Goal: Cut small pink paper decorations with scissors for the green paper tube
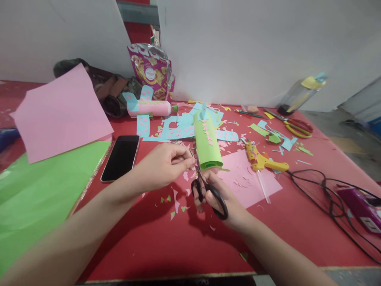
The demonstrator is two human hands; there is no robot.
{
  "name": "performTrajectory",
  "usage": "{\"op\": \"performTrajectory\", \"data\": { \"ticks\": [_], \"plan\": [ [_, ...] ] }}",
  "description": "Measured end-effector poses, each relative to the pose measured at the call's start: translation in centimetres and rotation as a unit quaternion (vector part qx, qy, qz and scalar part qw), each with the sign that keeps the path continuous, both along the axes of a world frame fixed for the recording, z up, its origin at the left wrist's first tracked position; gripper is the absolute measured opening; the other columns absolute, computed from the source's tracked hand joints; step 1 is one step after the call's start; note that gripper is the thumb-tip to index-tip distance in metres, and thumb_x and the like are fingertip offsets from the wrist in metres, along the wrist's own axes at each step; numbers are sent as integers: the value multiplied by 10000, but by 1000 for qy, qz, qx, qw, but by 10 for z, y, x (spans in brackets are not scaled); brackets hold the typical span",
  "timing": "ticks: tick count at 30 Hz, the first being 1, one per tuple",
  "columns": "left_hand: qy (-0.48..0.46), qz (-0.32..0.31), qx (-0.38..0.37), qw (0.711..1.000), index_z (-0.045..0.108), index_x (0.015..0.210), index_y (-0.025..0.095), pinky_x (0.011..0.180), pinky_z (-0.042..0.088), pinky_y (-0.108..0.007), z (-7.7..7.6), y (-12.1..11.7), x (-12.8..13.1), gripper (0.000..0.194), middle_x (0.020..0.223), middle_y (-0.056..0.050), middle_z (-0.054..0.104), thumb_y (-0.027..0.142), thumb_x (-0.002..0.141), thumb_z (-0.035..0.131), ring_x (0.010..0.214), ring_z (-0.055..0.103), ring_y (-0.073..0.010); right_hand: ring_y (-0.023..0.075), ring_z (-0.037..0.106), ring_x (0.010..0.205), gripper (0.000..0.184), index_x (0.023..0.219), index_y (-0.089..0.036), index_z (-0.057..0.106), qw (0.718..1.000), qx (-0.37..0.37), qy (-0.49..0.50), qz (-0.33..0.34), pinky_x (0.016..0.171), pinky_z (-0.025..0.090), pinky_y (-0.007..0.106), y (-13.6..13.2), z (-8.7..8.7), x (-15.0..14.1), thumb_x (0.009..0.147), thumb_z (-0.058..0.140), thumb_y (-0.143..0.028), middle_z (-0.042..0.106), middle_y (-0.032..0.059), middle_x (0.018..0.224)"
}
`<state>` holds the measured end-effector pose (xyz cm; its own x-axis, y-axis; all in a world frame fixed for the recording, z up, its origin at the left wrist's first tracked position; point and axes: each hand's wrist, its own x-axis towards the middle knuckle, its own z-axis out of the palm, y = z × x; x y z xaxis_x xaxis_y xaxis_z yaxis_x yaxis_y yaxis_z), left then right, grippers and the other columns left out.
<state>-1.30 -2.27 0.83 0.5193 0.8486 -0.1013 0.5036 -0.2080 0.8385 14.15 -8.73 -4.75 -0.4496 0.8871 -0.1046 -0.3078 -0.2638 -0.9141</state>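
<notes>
My right hand point(218, 194) grips a pair of black-handled scissors point(220, 204), blades pointing away from me and up toward my left fingertips. My left hand point(169, 163) is closed in a pinch beside the blades; whatever lies between its thumb and finger is too small to make out. Just beyond the scissors lies a green paper-wrapped cylinder point(206, 143) with a row of small pink cutouts and blue wing-like strips at its sides. Farther back, a pink-wrapped bottle point(151, 108) with a green cap and blue paper fins lies on its side.
A yellow glue gun point(264, 162) lies on a pink sheet point(235, 178), its black cord point(315, 190) trailing right. Left are a phone point(120, 158), green paper point(44, 202) and pink paper point(62, 115). Behind stand a snack bag point(153, 73) and tilted bottle point(302, 95); red-yellow-handled scissors point(297, 127) lie right.
</notes>
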Motion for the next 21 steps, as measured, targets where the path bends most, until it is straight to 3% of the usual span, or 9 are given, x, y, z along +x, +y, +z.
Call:
{"op": "performTrajectory", "data": {
  "ticks": [13,21],
  "plan": [
    [-23,24,-22,999,482,589,138,434,250,-168,-5,-2,1,221,501,57,320,285,753,462,464,291,-52,55,458,483,389,737,-216,317,1000,3,-9,-11,471,377,215,1,-4,1,693,589,-489,420,-61,658],
    [-67,61,-31,995,456,576,149,499,311,-196,-8,-10,10,236,558,29,418,286,768,434,542,383,-82,65,464,535,364,748,-217,336,999,23,5,-25,520,386,226,1,-3,0,706,573,-490,414,-52,688]
  ]
}}
